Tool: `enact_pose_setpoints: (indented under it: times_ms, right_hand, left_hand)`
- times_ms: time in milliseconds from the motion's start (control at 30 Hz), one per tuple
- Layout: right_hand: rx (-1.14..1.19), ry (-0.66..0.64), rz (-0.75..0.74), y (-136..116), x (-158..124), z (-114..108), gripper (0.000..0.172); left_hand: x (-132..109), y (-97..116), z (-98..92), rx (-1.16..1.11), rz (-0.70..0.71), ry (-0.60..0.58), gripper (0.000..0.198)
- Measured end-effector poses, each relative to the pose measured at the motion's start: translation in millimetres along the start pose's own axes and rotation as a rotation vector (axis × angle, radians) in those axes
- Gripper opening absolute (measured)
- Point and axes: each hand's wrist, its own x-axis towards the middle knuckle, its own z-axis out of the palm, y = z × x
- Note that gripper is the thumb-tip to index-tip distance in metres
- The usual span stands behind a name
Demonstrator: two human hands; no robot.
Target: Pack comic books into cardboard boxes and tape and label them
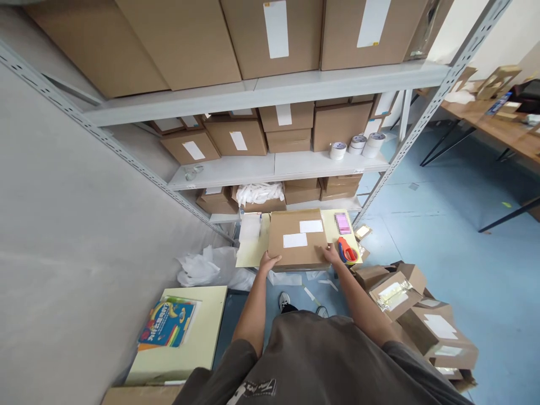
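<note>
A brown cardboard box [295, 257] with two white labels on its top lies on a pale yellow board [253, 260]. My left hand [269, 261] grips its near left corner, thumb on top and the other fingers hidden below. At the near right corner my right hand [331, 253] holds the box the same way, its fingers partly hidden. Just right of that hand sits a red and blue tape dispenser [346, 250]. A pink item [342, 223] lies behind the dispenser. White papers [250, 226] rest left of the box.
Metal shelving [270, 95] stands ahead, loaded with boxes and tape rolls [356, 144]. Cardboard boxes [436, 326] are piled on the floor at right. At left are a yellow surface with books [169, 323] and white plastic bags [206, 267]. A wooden table [498, 121] stands far right.
</note>
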Motion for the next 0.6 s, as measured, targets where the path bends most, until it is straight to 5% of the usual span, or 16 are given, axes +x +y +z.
enact_pose_setpoints:
  times_ms: [133, 333, 467, 600]
  right_hand:
    - [0.004, 0.094, -0.057, -10, 1, -15, 0.074]
    - [0.167, 0.072, -0.387, -16, 1, -22, 0.090]
    - [0.047, 0.045, -0.338, -20, 2, -18, 0.091]
    - [-0.057, 0.031, -0.269, -21, 4, -12, 0.095]
  left_hand:
    - [2, 8, -16.2, -0.009, 0.075, 0.158, 0.096]
    - [3, 42, -35.2, -0.128, 0.284, 0.120, 0.114]
    - [9, 71, -32.7, -0.144, 0.340, 0.057, 0.116]
    - [13, 78, -19.6, -0.136, 0.342, 0.044, 0.114]
